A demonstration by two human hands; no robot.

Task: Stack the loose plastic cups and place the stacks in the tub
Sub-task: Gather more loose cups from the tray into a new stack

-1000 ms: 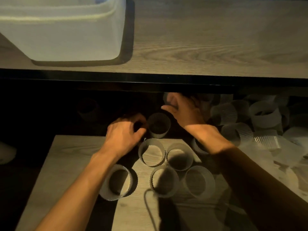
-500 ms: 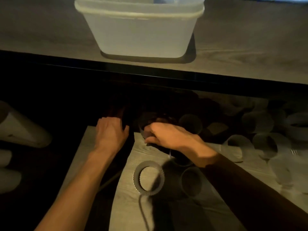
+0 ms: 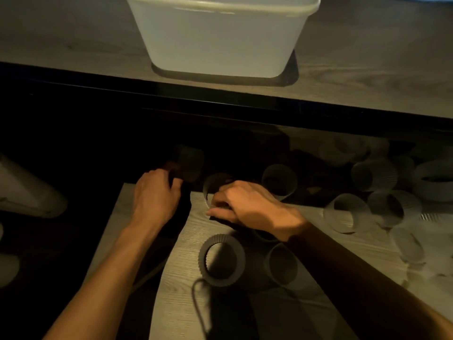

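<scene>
Left hand (image 3: 157, 195) grips a dark cup (image 3: 190, 165), right hand (image 3: 247, 204) pinches a ribbed cup (image 3: 215, 190). Loose cups (image 3: 348, 213) at 3 o'clock, tub (image 3: 220, 38) at 12. Probably light and squashy, so grab rims gently.

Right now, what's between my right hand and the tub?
Head view: past the cup that the right hand grips, only a dark gap, then the upper table's black edge, lies before the tub.

1. A pale wood-grain tabletop (image 3: 367, 77) runs across the top, dimly lit.
2. Its black front edge (image 3: 220, 104) borders deep shadow beneath.
3. A lower wood-grain board (image 3: 171, 310) catches warm, low light, while darkness fills the left side.
</scene>
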